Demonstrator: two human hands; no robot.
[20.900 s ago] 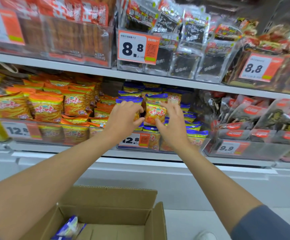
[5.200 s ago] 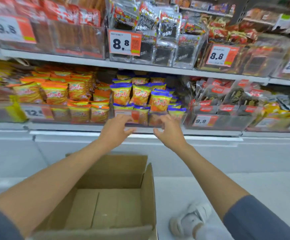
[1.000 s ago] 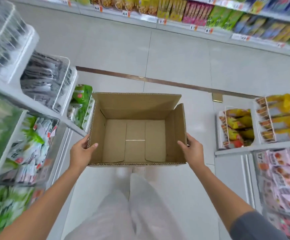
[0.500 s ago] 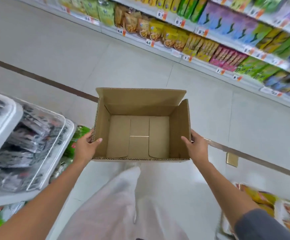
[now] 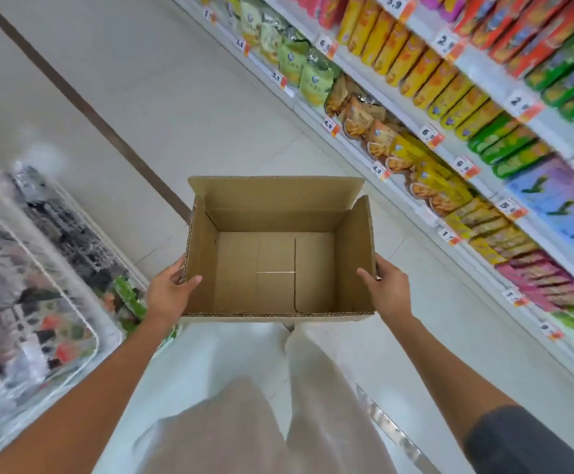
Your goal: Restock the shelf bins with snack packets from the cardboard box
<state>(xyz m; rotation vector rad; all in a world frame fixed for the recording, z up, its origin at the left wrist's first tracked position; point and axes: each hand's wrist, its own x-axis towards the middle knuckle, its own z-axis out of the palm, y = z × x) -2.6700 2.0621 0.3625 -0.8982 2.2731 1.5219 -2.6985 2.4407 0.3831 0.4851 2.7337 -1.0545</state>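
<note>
The open cardboard box [image 5: 275,220] hangs in front of me at waist height, and nothing lies on its bare floor. My left hand [image 5: 167,294] grips its left wall, thumb hooked over the rim into the box. My right hand [image 5: 386,290] grips the right wall the same way, thumb inside. The flaps at the far side and the right stand up. No snack packets are in the box.
A long shelf [image 5: 484,186] of colourful snack packets with price tags runs along the right. Clear bins [image 5: 49,268] of dark packets stand at the left. Pale tiled floor [image 5: 162,80] with a dark strip stretches ahead. My light trousers show below the box.
I keep carrying the empty box while turning: the shelf of colourful packets has swung from the top of the view to the right side. Both hands hold the box as before.
</note>
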